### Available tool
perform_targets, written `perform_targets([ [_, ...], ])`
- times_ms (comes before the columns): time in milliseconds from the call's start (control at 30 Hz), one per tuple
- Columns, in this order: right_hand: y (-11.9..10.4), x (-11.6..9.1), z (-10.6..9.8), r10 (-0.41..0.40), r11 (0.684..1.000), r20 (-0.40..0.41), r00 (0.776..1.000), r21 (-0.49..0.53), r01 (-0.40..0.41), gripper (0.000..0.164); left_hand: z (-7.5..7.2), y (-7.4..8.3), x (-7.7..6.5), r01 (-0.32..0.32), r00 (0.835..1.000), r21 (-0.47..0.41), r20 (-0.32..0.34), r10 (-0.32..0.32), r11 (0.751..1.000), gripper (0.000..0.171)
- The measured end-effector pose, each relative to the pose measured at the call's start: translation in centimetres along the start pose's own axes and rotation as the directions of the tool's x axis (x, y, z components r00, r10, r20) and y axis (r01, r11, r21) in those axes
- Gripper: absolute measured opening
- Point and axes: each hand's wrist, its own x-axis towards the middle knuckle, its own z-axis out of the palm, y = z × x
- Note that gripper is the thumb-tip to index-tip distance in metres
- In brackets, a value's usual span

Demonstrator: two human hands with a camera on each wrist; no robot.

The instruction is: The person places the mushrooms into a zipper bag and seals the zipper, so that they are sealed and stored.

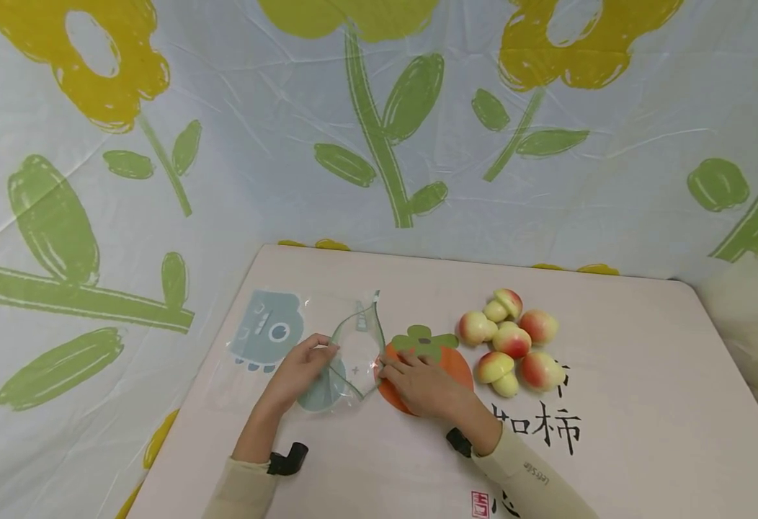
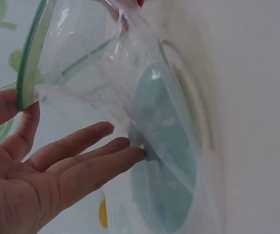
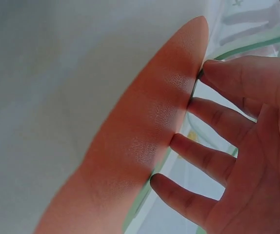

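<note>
Both our hands hold a clear zip bag open on the table.

Our left hand (image 1: 301, 371) pinches the bag's (image 1: 353, 353) green-edged mouth with the thumb, fingers (image 2: 89, 158) straight beneath it. Our right hand (image 1: 421, 382) holds the bag's right edge, fingers (image 3: 218, 161) loosely spread over the orange persimmon print (image 1: 460, 367). Toy peaches (image 1: 511, 339) sit right of it.

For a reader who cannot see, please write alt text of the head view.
Two hands hold open a clear plastic bag on a table, left hand at one edge, right hand at the other. Peaches lie in a pile to the right.
</note>
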Motion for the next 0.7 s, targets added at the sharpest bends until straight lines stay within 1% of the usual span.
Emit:
perform_targets([
  [100, 0.0, 0.0, 0.0, -0.011, 1.0, -0.01, 1.0, 0.004, 0.011, 0.029, 0.6, -0.1, 0.1, 0.002, 1.0, 0.046, -0.004, -0.001, 0.999, 0.026],
  [200, 0.1, 0.1, -0.1, -0.023, 1.0, -0.012, 1.0, 0.013, 0.023, 0.03, 1.2, -0.2, 0.2, 0.012, 0.999, 0.093, -0.031, -0.009, 0.996, 0.025],
  [333, 0.1, 0.1, -0.4, -0.028, 0.999, -0.002, 1.0, 0.03, 0.028, 0.031, 1.7, -0.1, 0.2, 0.011, 0.999, 0.13, -0.049, -0.004, 0.991, 0.027],
  [433, 0.2, 0.1, -0.5, -0.028, 0.999, 0.004, 1.0, 0.036, 0.028, 0.034, 1.9, -0.1, 0.2, 0.003, 0.999, 0.146, -0.049, 0.004, 0.989, 0.028],
  [533, 0.2, 0.2, -0.4, -0.034, 0.999, 0.003, 0.999, 0.023, 0.034, 0.038, 2.0, -0.1, 0.3, -0.002, 0.998, 0.16, -0.059, 0.012, 0.987, 0.025],
  [700, 0.4, 0.3, 0.0, -0.05, 0.999, -0.027, 0.998, -0.009, 0.049, 0.041, 2.1, 0.3, 0.5, 0.004, 0.998, 0.2, -0.062, 0.008, 0.98, 0.024],
])
